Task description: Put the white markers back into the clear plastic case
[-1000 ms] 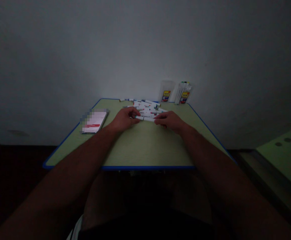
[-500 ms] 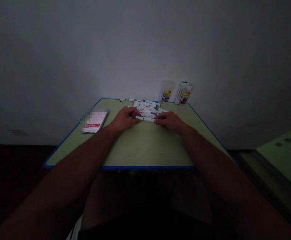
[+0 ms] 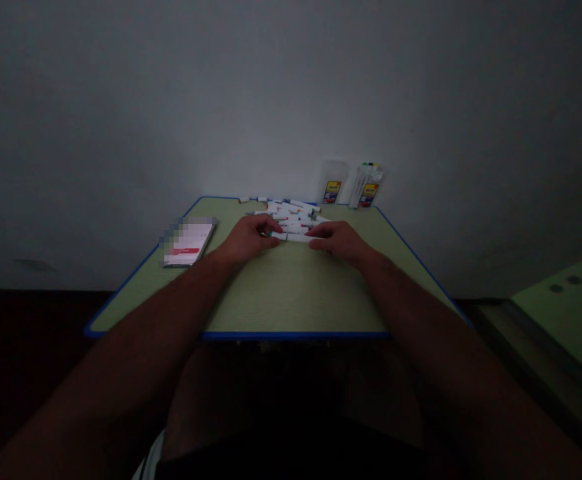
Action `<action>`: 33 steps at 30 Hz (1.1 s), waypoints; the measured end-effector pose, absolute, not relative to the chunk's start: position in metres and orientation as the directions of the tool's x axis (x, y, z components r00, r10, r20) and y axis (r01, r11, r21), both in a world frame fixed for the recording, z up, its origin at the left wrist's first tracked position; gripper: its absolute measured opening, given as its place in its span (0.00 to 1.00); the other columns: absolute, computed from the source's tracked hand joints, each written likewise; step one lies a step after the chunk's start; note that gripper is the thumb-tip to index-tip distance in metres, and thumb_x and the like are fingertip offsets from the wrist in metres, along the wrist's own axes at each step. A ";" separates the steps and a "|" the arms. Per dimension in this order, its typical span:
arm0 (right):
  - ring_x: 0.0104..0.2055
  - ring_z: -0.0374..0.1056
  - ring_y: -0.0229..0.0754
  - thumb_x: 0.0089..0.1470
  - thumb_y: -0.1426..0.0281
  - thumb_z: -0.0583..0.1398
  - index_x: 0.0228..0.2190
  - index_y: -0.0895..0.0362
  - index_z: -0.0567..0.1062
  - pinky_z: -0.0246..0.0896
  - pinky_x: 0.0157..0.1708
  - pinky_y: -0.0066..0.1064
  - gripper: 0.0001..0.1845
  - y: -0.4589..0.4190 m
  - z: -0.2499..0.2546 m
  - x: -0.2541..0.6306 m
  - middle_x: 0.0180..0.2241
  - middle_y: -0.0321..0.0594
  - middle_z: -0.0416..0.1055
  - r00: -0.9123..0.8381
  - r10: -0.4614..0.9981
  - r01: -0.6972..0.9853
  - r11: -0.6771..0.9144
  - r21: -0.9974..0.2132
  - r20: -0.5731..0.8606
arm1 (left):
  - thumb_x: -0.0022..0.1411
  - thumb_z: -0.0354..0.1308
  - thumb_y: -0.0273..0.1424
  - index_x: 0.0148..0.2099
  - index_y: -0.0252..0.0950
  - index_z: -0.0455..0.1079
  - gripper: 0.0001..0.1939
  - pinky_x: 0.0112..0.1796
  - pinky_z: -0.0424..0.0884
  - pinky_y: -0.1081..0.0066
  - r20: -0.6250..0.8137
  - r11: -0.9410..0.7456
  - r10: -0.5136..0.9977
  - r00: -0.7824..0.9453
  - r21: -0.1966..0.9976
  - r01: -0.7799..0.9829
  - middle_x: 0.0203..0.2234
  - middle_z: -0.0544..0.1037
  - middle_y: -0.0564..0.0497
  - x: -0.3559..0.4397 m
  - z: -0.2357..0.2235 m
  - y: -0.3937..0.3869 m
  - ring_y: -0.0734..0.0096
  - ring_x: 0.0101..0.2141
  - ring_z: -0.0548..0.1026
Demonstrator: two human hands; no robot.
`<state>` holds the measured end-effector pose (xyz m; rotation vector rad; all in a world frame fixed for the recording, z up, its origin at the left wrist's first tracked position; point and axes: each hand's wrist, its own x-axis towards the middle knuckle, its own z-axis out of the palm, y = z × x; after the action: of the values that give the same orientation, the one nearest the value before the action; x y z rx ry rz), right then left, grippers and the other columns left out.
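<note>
A white marker lies level between my two hands near the middle of the table, a green tip at its left end. My left hand is closed around that left end with thumb and fingers. At the other end, my right hand has its thumb and forefinger about the marker, their tips slightly apart. Just beyond my fingers spreads a loose pile of white markers with coloured ends, partly hidden by my hands.
Against the wall at the back right stand a clear plastic case and a second clear case with several markers in it. A phone lies at the left. The pale green table has a blue edge.
The fingertips of my right hand have loosened a little and shifted slightly along the marker. My left hand and the pile look the same.
</note>
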<state>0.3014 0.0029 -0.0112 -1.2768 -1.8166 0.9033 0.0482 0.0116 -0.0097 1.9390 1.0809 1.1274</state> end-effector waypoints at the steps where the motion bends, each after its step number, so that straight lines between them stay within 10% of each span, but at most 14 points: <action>1: 0.27 0.64 0.34 0.40 0.67 0.70 0.38 0.58 0.83 0.59 0.28 0.28 0.19 0.003 -0.011 0.301 0.29 0.38 0.75 -0.244 0.956 0.444 0.261 -0.857 0.164 | 0.45 0.67 0.25 0.34 0.36 0.76 0.10 0.26 0.58 0.72 0.376 -0.464 0.878 0.296 0.820 0.334 0.21 0.65 0.58 0.048 -0.010 0.012 0.76 0.23 0.62; 23: 0.23 0.60 0.32 0.41 0.63 0.70 0.37 0.60 0.82 0.54 0.23 0.27 0.19 0.002 -0.012 0.301 0.24 0.36 0.71 -0.274 0.949 0.410 0.263 -0.873 0.157 | 0.54 0.63 0.27 0.30 0.39 0.77 0.03 0.42 0.70 0.65 0.501 -0.680 0.713 0.490 0.665 0.309 0.33 0.79 0.49 0.045 -0.015 0.018 0.67 0.37 0.76; 33: 0.22 0.62 0.32 0.40 0.71 0.70 0.33 0.59 0.78 0.57 0.19 0.25 0.14 0.001 -0.010 0.299 0.25 0.37 0.73 -0.190 0.970 0.308 0.208 -0.928 0.154 | 0.47 0.67 0.25 0.36 0.37 0.75 0.10 0.28 0.61 0.71 0.403 -0.487 0.872 0.277 0.762 0.427 0.23 0.69 0.56 0.046 -0.011 0.013 0.74 0.25 0.64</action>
<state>0.2988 0.0007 -0.0103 -1.2196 -1.6567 1.0091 0.0465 0.0134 -0.0114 2.0355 1.1643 1.1320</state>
